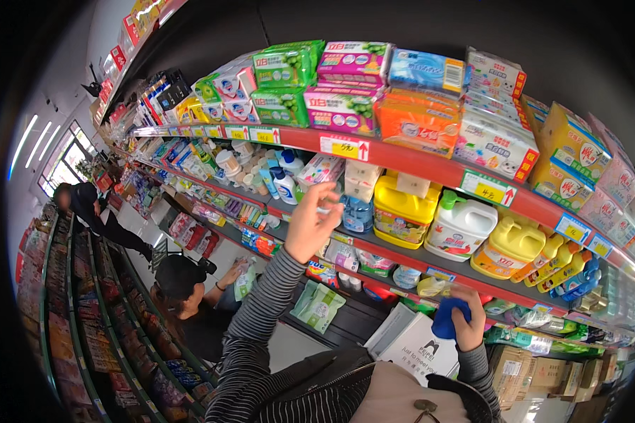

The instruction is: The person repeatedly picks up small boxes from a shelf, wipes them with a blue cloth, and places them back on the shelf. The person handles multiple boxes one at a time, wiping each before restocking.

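Observation:
My left hand [313,222] is raised before the middle shelf, its fingers curved and apart, with nothing visible held in them. Just right of it stands a clear blue bottle [357,215], then a yellow detergent jug [402,232] with light packs above and behind it. White-and-blue pump bottles [284,185] stand to its left. Lower on the right, my right hand [471,320] grips a folded blue cloth [445,317] in front of the lower shelf. A white jug with a green pump [461,227] and another yellow jug [508,248] stand above that hand.
Stacked soap packs [349,108] fill the upper shelf behind a red price rail [301,138]. A white printed carton [418,343] and a green pack [317,306] lie below. Left, a capped person [190,312] holds a green pack; another person [92,211] stands farther off. Cardboard boxes [513,370] sit lower right.

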A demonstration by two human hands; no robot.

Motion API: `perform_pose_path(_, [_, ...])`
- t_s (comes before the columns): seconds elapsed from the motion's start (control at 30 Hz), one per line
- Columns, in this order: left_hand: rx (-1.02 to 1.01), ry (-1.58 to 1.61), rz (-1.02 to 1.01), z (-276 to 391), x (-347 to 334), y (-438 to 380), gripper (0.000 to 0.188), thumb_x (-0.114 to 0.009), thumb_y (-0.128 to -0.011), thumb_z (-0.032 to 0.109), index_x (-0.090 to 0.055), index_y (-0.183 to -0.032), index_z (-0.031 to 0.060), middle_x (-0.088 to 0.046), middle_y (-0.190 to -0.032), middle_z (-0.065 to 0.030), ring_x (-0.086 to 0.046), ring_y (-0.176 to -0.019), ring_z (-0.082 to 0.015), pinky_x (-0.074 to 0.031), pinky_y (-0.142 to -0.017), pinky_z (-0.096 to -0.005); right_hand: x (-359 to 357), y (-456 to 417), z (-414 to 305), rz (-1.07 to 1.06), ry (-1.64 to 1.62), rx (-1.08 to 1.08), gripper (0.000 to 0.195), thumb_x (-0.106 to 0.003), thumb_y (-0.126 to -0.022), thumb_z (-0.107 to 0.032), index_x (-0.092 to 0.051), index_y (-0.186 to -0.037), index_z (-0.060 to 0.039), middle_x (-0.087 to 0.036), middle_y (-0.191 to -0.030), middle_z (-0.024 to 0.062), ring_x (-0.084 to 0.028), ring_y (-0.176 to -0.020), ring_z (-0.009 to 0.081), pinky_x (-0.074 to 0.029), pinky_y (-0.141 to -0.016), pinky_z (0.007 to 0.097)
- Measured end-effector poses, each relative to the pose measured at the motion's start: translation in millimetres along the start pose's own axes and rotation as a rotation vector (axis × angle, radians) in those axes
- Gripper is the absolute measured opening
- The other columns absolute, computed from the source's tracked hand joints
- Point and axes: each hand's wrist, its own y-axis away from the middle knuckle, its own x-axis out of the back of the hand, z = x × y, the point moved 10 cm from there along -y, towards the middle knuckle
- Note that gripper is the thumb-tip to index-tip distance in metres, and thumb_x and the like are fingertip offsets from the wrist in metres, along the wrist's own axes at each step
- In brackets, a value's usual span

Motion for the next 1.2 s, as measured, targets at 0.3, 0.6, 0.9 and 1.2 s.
perform_pose_path(0.3, [-0.239,-0.393,0.339,13.1,-59.8,-55.4,0.078,-0.078,-0.073,0.025,-0.035,-0.132,-0.0046,-0.042,-0.125,-0.0304,-0.043,-0.115,-0.0466,-0.039,-0.096,-0.0511,-73.8,10.9,-26.1,-0.109,-0.097,-0.131,0.036,-0.055,-0.077,0.007,-0.060,-0.112,-0.0018,-0.062,-0.107,0.0126,-0.060,-0.100,0.0228,-0.045,-0.090,0.0296])
perform_pose_path(0.6, [-0.212,-0.392,0.578,-14.9,-44.8,-65.4,0.051,-0.077,-0.071,0.021,-0.055,-0.114,0.0051,-0.052,-0.107,-0.0217,-0.055,-0.099,-0.0405,-0.049,-0.080,-0.0475,-22.8,79.1,-1.9,0.089,-0.024,-0.243,0.036,-0.055,-0.077,0.005,-0.060,-0.112,-0.0012,-0.065,-0.105,0.0102,-0.061,-0.095,0.0182,-0.046,-0.087,0.0282])
perform_pose_path(0.9, [-0.282,-0.171,0.583,-11.7,-3.0,-21.8,0.057,-0.076,-0.072,0.005,-0.052,-0.124,0.0051,-0.051,-0.123,-0.0177,-0.053,-0.114,-0.0336,-0.047,-0.093,-0.0420,-13.0,99.8,11.2,0.157,0.019,-0.258,0.036,-0.054,-0.076,0.005,-0.061,-0.110,-0.0004,-0.065,-0.107,0.0117,-0.062,-0.099,0.0226,-0.045,-0.090,0.0308])
perform_pose_path(1.2, [0.089,0.716,0.357,-15.8,11.3,78.6,0.054,-0.061,-0.087,-0.005,-0.040,-0.136,-0.0031,-0.054,-0.128,-0.0143,-0.056,-0.116,-0.0203,-0.046,-0.100,-0.0342,-63.2,40.0,-24.0,-0.021,-0.091,-0.130,0.035,-0.059,-0.084,0.002,-0.057,-0.118,-0.0013,-0.065,-0.107,0.0104,-0.060,-0.100,0.0172,-0.046,-0.090,0.0295])
